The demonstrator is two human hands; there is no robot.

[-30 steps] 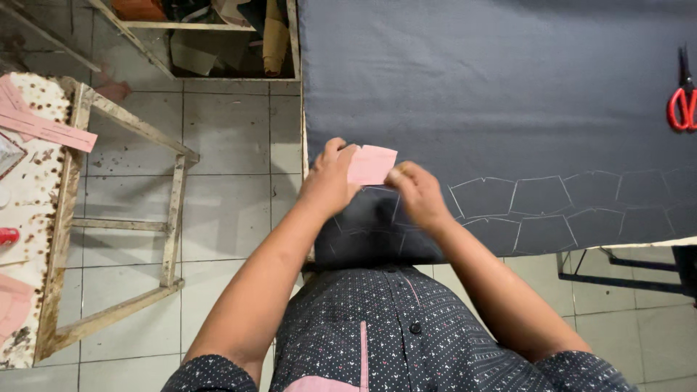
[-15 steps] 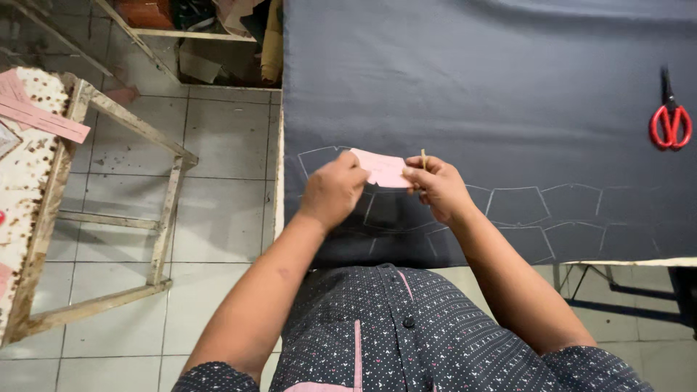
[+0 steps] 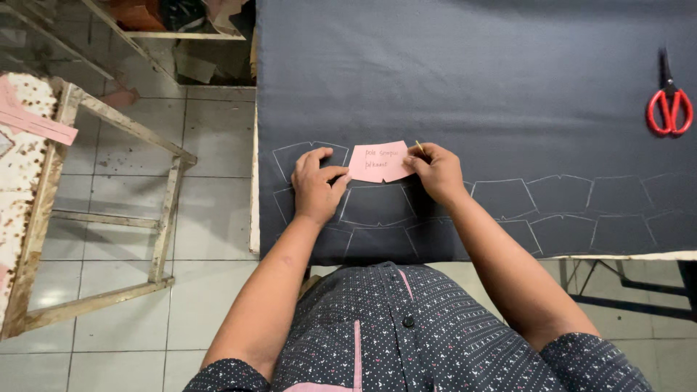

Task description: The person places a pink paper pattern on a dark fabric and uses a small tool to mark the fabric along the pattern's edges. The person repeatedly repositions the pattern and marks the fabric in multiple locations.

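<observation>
Head view shows the pink paper template (image 3: 379, 161) lying flat on the dark grey cloth (image 3: 472, 80) that covers the bench. Compared with half a second ago, the template has shifted left along the row of chalk outlines (image 3: 559, 199) and now sits over an unmarked patch just beside the leftmost outline. The left hand (image 3: 316, 185) presses the template's left edge, fingers spread flat, grip holding nothing. The right hand (image 3: 434, 168) pins the template's right edge while pinching a thin yellowish marker (image 3: 419, 147). Red scissors (image 3: 669, 101) lie well right of the template.
</observation>
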